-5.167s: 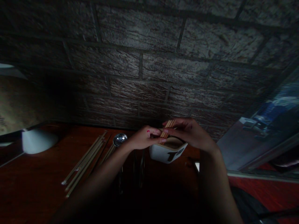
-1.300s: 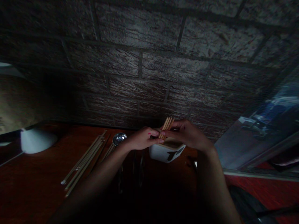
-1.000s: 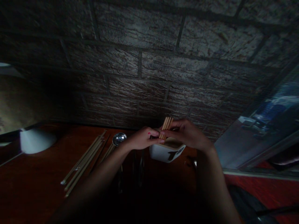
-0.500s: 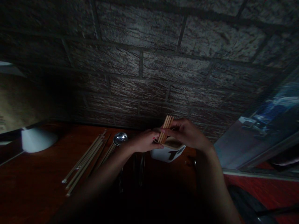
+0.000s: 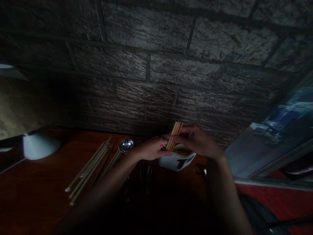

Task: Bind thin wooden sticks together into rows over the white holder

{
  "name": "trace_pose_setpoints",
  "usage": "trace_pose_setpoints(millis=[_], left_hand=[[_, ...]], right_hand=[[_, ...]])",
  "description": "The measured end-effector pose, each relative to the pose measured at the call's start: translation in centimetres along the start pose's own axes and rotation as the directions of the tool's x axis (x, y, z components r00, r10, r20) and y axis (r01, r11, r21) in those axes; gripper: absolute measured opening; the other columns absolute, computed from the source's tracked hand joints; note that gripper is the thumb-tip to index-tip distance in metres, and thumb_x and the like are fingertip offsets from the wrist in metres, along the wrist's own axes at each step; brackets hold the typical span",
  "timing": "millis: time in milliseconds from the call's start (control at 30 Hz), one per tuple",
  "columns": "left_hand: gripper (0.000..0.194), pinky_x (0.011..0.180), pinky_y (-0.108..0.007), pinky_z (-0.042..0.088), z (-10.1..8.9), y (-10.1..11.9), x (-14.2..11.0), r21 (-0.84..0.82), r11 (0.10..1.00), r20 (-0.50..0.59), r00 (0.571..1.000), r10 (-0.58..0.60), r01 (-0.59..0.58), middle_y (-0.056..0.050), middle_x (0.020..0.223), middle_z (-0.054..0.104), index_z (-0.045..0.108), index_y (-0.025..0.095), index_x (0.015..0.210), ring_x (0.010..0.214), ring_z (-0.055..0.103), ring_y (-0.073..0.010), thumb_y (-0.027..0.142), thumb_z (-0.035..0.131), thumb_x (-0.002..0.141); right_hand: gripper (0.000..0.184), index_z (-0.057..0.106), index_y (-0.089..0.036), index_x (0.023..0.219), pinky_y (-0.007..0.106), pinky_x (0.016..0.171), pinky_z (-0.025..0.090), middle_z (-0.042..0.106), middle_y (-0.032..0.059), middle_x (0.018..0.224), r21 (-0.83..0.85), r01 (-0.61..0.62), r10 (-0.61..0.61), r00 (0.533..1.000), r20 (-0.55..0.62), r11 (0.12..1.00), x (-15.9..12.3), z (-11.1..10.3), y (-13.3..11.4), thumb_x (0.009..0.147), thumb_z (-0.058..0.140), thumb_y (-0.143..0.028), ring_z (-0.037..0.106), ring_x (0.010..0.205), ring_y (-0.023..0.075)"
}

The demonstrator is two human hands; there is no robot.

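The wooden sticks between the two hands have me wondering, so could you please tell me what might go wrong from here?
The wooden sticks stand tilted between the left hand and right hand, so one might slip loose. The open white container sits just below, so a dropped stick could land inside. The left forearm passes near the shiny round utensil, and might nudge it.
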State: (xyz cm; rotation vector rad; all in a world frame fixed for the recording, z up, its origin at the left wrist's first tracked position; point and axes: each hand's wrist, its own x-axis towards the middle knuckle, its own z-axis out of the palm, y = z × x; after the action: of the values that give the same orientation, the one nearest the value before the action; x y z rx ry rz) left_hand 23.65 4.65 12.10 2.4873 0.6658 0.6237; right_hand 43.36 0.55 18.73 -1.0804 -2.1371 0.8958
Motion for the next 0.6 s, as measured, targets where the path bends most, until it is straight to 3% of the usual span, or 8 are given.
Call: trace_pose_setpoints(millis=[167, 367, 600], left_hand=[[0.025, 0.058, -0.025, 0.034, -0.2, -0.12, 0.02, -0.036, 0.998, 0.042, 0.998, 0.05, -0.048, 0.003, 0.065, 0.05, 0.057, 0.014, 0.071, 0.06, 0.044, -0.01, 0.033, 0.062, 0.088], [0.035, 0.052, -0.024, 0.03, -0.05, -0.6, -0.06, -0.051, 0.999, 0.038, 0.999, -0.003, 0.005, 0.004, 0.061, 0.046, 0.053, 0.015, 0.065, 0.056, 0.041, -0.0092, 0.041, 0.063, 0.086], [0.032, 0.051, -0.024, 0.032, -0.04, -0.5, -0.03, -0.048, 0.998, 0.036, 0.999, -0.03, 0.032, 0.003, 0.061, 0.049, 0.057, 0.014, 0.068, 0.056, 0.043, -0.01, 0.041, 0.063, 0.085]], right_hand=[[0.033, 0.073, -0.019, 0.095, 0.027, 0.072, 0.053, 0.076, 0.0036, 0.094, 0.001, -0.02, 0.02, 1.0, -0.002, 1.0, 0.11, 0.03, 0.39, 0.088, 0.06, -0.048, 0.069, 0.085, 0.0183], [0.031, 0.074, -0.019, 0.095, 0.028, 0.075, 0.054, 0.076, 0.0041, 0.095, 0.007, -0.029, 0.029, 0.999, 0.016, 1.0, 0.03, 0.05, 0.23, 0.086, 0.063, -0.047, 0.07, 0.088, 0.0201], [0.03, 0.075, -0.022, 0.095, 0.026, 0.069, 0.053, 0.076, 0.0025, 0.094, 0.01, -0.051, 0.05, 0.998, 0.044, 0.999, -0.09, 0.04, 0.3, 0.085, 0.064, -0.048, 0.07, 0.081, 0.0182]])
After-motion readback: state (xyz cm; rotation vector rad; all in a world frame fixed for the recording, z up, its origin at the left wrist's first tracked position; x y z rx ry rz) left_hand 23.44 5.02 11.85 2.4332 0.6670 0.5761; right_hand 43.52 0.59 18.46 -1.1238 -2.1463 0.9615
